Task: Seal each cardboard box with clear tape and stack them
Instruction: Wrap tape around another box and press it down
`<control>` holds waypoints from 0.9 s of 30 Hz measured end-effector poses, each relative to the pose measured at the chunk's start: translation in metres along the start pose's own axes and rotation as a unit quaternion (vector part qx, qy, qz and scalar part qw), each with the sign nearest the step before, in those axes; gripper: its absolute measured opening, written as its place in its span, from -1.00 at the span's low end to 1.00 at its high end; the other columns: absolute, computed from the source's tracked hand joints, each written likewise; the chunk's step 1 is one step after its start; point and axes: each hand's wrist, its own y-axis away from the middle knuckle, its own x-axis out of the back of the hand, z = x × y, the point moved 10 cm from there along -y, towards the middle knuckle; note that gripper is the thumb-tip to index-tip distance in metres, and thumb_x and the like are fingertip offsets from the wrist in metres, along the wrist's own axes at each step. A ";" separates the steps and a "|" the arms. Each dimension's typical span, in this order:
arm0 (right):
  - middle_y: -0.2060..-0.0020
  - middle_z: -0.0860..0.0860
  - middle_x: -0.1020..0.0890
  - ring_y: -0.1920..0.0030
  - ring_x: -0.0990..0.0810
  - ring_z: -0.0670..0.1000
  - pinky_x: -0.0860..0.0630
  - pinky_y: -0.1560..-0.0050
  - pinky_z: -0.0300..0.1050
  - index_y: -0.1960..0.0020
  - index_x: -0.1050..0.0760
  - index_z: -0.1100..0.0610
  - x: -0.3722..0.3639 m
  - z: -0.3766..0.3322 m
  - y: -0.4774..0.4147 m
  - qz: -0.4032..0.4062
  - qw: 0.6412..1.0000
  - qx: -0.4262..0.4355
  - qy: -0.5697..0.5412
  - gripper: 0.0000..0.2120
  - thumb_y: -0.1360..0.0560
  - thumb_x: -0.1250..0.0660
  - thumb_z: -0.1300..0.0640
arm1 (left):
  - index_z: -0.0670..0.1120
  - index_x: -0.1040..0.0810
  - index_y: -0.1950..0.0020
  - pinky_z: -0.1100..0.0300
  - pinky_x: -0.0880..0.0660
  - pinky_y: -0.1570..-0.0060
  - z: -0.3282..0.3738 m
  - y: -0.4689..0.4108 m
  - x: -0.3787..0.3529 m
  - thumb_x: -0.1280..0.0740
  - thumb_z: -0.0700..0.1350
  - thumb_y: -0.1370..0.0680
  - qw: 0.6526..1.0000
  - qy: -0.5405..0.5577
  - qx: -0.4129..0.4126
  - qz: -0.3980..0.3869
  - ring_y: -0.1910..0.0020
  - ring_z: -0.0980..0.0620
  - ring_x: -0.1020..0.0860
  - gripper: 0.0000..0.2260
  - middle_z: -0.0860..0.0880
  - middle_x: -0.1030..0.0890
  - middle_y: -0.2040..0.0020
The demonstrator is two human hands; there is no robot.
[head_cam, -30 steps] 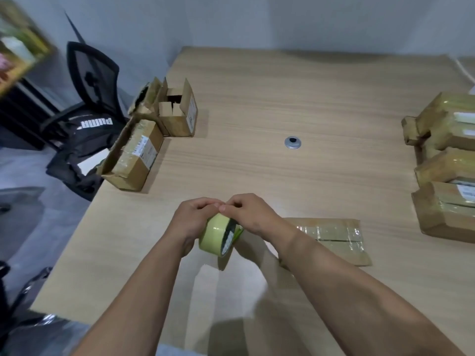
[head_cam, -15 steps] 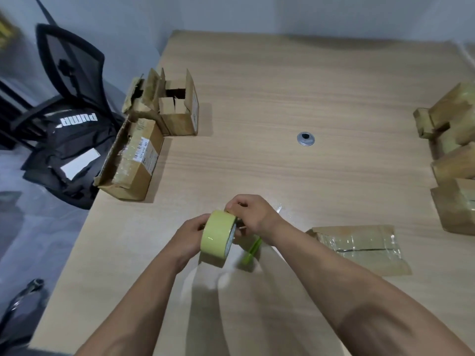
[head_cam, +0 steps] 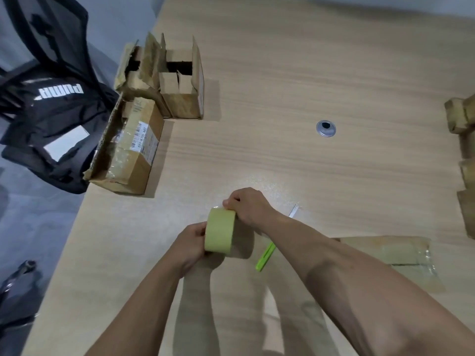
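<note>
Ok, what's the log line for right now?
left hand: holds tape roll | right hand: pinches roll's top | green cutter: lying on table | open boxes: far left

Office-like room, pale wood-grain desk [head_cam: 282,73] with a round metal cable grommet [head_cam: 326,128] at 1 o'clock, black mesh office chair [head_cam: 46,29] at 10 o'clock with a black bag [head_cam: 51,116] on it, opened cardboard boxes [head_cam: 136,150] along the desk edge beside it

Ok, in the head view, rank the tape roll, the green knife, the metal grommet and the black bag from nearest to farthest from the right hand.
1. Tape roll: pinched at its top edge by the right hand.
2. Green knife: on the table, just beside the right wrist.
3. Metal grommet: farther up the table, to the right.
4. Black bag: off the table, far left.
</note>
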 end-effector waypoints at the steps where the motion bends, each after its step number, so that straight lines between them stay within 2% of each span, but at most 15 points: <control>1: 0.30 -0.05 -0.46 0.14 -0.42 0.03 -0.29 0.29 -0.19 0.37 -0.39 0.07 -0.003 0.002 -0.005 0.005 1.000 -0.011 -0.006 -0.61 -0.62 -0.32 0.07 | -0.08 -0.67 0.19 0.26 -0.47 0.35 -0.005 0.000 0.000 -0.27 -0.35 -0.57 1.000 0.003 0.017 -0.004 0.41 0.14 -0.56 -0.72 0.04 -0.66 0.39; 5: 0.11 0.09 -0.55 0.06 -0.50 0.10 -0.35 0.12 -0.12 0.16 -0.47 0.13 -0.011 0.007 -0.020 0.009 0.999 -0.032 0.041 -0.74 -0.67 -0.22 0.07 | -0.22 -0.67 0.31 0.23 -0.39 0.39 -0.025 0.003 -0.001 -0.27 -0.35 -0.49 0.996 0.009 0.082 -0.030 0.48 0.02 -0.45 -0.76 -0.13 -0.63 0.41; 7: 0.05 0.13 -0.60 0.05 -0.54 0.12 -0.38 0.11 -0.12 0.17 -0.48 0.15 -0.011 0.011 -0.028 0.018 0.998 -0.043 0.044 -0.71 -0.67 -0.21 0.06 | -0.26 -0.62 0.34 0.24 -0.31 0.42 -0.037 0.006 -0.003 -0.25 -0.33 -0.49 0.990 0.016 0.127 -0.051 0.48 -0.01 -0.41 -0.76 -0.23 -0.61 0.36; 10: 0.01 0.16 -0.62 0.01 -0.59 0.15 -0.49 0.04 -0.04 0.00 -0.56 0.25 -0.017 0.009 -0.034 0.006 0.997 -0.031 0.076 -0.73 -0.66 -0.24 0.05 | -0.17 -0.62 0.36 0.27 -0.16 0.45 -0.049 0.004 -0.008 -0.22 -0.31 -0.50 0.981 0.016 0.176 -0.073 0.50 0.05 -0.35 -0.71 -0.17 -0.54 0.38; 12: 0.03 0.14 -0.61 0.01 -0.57 0.14 -0.51 -0.01 0.00 0.01 -0.55 0.24 -0.021 0.008 -0.035 0.003 0.994 -0.009 0.108 -0.72 -0.64 -0.26 0.02 | -0.18 -0.64 0.30 0.26 -0.15 0.45 -0.051 0.002 -0.011 -0.22 -0.29 -0.49 0.979 -0.001 0.185 -0.083 0.52 0.07 -0.34 -0.76 -0.12 -0.52 0.41; 16: 0.10 0.12 -0.61 0.04 -0.53 0.10 -0.47 0.02 -0.02 0.06 -0.55 0.21 -0.017 0.005 -0.034 0.034 0.989 0.021 0.141 -0.73 -0.62 -0.28 0.00 | -0.20 -0.61 0.23 0.28 -0.18 0.47 -0.052 -0.002 -0.009 -0.24 -0.28 -0.48 0.978 -0.020 0.189 -0.084 0.54 0.06 -0.33 -0.83 -0.11 -0.51 0.44; 20: 0.09 0.13 -0.58 0.05 -0.53 0.13 -0.39 0.13 -0.06 0.01 -0.53 0.24 -0.016 0.001 -0.034 0.055 0.981 0.031 0.181 -0.75 -0.62 -0.25 0.05 | -0.25 -0.63 0.20 0.29 -0.21 0.48 -0.052 -0.008 -0.003 -0.25 -0.29 -0.48 0.978 -0.029 0.192 -0.080 0.55 0.05 -0.32 -0.83 -0.13 -0.51 0.45; 24: 0.07 0.08 -0.50 0.06 -0.46 0.09 -0.35 0.11 -0.06 -0.14 -0.43 0.19 -0.007 0.002 -0.033 0.066 0.987 0.010 0.146 -0.68 -0.56 -0.38 -0.02 | -0.16 -0.59 0.31 0.26 -0.21 0.45 -0.049 -0.006 -0.004 -0.25 -0.27 -0.46 0.977 -0.040 0.186 -0.091 0.54 0.05 -0.33 -0.81 -0.15 -0.55 0.41; 27: 0.05 0.10 -0.51 0.05 -0.49 0.13 -0.43 0.09 -0.04 -0.10 -0.40 0.17 -0.004 0.009 -0.038 0.056 0.989 -0.031 0.130 -0.65 -0.54 -0.44 -0.04 | -0.12 -0.58 0.35 0.27 -0.19 0.46 -0.047 -0.007 -0.002 -0.25 -0.24 -0.45 0.978 -0.059 0.177 -0.091 0.56 0.05 -0.33 -0.80 -0.14 -0.56 0.41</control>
